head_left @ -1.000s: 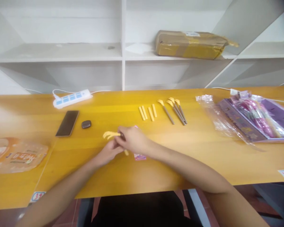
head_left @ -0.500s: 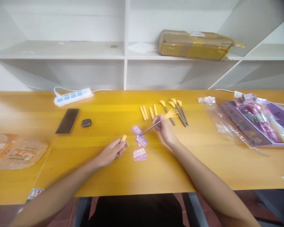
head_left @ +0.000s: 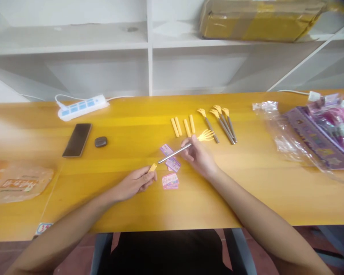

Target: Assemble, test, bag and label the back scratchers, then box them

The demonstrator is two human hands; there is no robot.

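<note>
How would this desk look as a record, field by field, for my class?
Left hand: holds a yellow tube
Right hand: holds a scratcher, its metal end near the tube
Cards: pink and purple, between the hands
Loose tubes: four, beyond the cards
Other scratchers: four, right of the loose tubes
Left side: phone, power strip, dark case, orange bag
Right side: purple box, clear plastic
Shelf: taped carton

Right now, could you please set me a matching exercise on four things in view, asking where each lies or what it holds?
1. Left hand
2. Cardboard box
3. Right hand
4. Phone

A. On a white shelf
B. Beside a small dark case
C. Holds a short yellow piece
D. Holds a metal rod with a yellow hand-shaped end

Pairs: 1-C, 2-A, 3-D, 4-B
</note>
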